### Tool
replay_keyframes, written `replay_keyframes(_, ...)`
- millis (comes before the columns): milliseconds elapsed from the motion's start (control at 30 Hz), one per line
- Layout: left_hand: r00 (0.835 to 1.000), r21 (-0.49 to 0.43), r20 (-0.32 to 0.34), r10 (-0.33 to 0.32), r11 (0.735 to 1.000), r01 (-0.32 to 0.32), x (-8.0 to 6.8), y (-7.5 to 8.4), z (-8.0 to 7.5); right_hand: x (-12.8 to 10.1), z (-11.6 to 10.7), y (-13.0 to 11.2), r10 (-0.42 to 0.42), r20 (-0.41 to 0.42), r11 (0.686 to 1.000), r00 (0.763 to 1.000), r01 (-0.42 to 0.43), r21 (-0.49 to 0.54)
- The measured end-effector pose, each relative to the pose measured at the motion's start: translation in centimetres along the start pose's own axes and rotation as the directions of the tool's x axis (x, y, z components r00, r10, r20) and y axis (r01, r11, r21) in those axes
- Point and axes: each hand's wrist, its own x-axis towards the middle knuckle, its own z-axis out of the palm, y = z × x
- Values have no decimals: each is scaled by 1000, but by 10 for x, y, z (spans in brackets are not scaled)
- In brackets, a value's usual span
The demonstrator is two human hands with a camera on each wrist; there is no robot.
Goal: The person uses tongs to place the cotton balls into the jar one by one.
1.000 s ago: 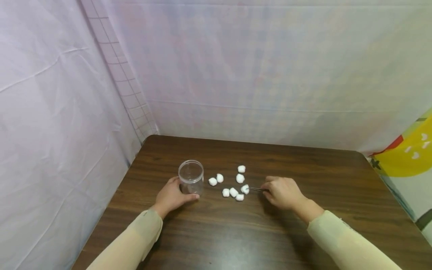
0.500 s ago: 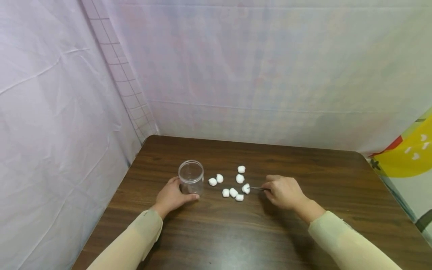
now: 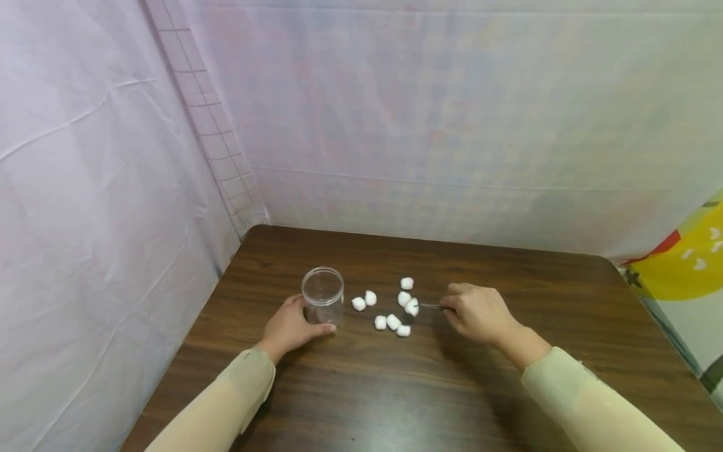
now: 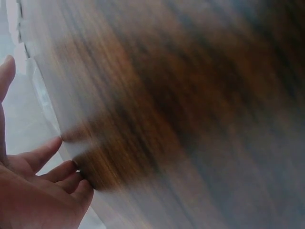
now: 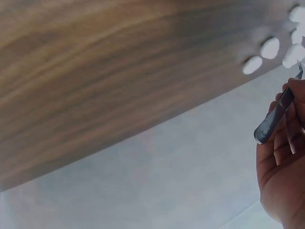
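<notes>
My left hand [image 3: 290,328] holds a clear, round plastic jar [image 3: 323,307], its thumb in front and its fingers at the far left side. The jar stands upright on the table without a lid. In the left wrist view, thumb and fingers [image 4: 40,155] are spread apart. My right hand [image 3: 479,315] pinches metal tweezers [image 3: 432,306], whose broad end [image 5: 268,129] shows in the right wrist view. Their tips grip a white cotton ball [image 3: 412,307], raised a little with a shadow beneath. Several other cotton balls [image 3: 393,322] lie between the hands.
The dark wood-grain table [image 3: 350,389] reaches back to a pale curtain [image 3: 452,125]. Another white sheet [image 3: 85,220] hangs along the left edge. Beyond the right edge is a yellow patterned cloth [image 3: 689,263].
The pinched cotton ball has risen slightly off the table, moving away from me with the tweezers and right hand. The left hand stays at the jar.
</notes>
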Motion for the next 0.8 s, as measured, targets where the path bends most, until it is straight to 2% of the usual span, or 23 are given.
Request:
replay_keyframes(367, 1000, 16, -12, 3, 1000, -2, 2, -2, 2, 41, -11, -10, -51, -52, 998, 997, 53, 20)
replay_keyframes(567, 1000, 23, -13, -12, 1000, 12, 2, -1, 1, 75, -25, -22, -105, -116, 994, 988, 109, 27)
replay_keyframes(800, 1000, 33, -15, -19, 999, 19, 1, -1, 2, 119, -40, -48, -170, -122, 985, 978, 174, 22)
